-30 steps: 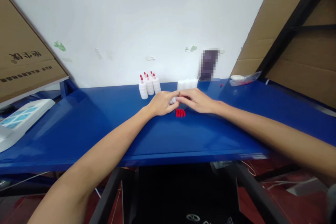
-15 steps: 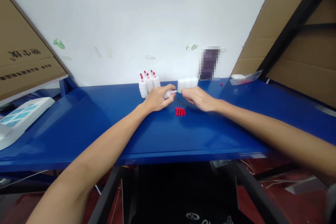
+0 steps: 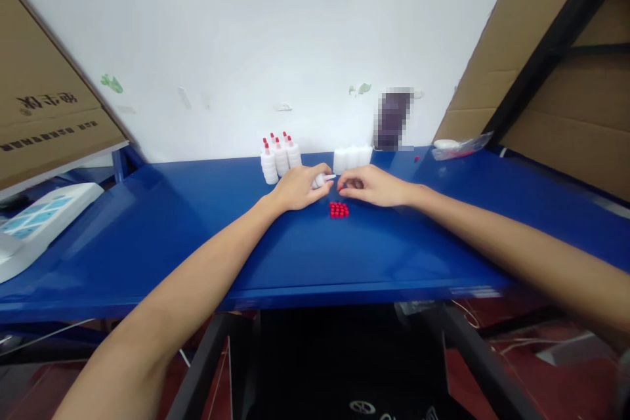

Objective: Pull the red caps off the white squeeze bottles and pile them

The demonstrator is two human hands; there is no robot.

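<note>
My left hand (image 3: 298, 188) is closed around a small white bottle (image 3: 322, 180) whose white nozzle points right. My right hand (image 3: 374, 186) is pinched, with a small red cap (image 3: 341, 188) at its fingertips just right of the nozzle. A cluster of several red caps (image 3: 338, 210) lies on the blue table (image 3: 197, 236) just below both hands. Behind my left hand stands a group of white bottles with red caps (image 3: 279, 159). Behind my right hand stands a row of uncapped white bottles (image 3: 351, 157).
A white device with a blue keypad (image 3: 37, 223) sits at the table's left end. Cardboard boxes (image 3: 44, 118) lean at the left, and cardboard on a black rack (image 3: 556, 72) at the right. A clear plastic bag (image 3: 457, 146) lies at the back right. A blurred dark object (image 3: 392, 119) stands against the wall.
The hands parted half a second ago, the left one showing the bottle's bare nozzle. Now the right hand has come back to the nozzle with a red cap at its fingertips.
</note>
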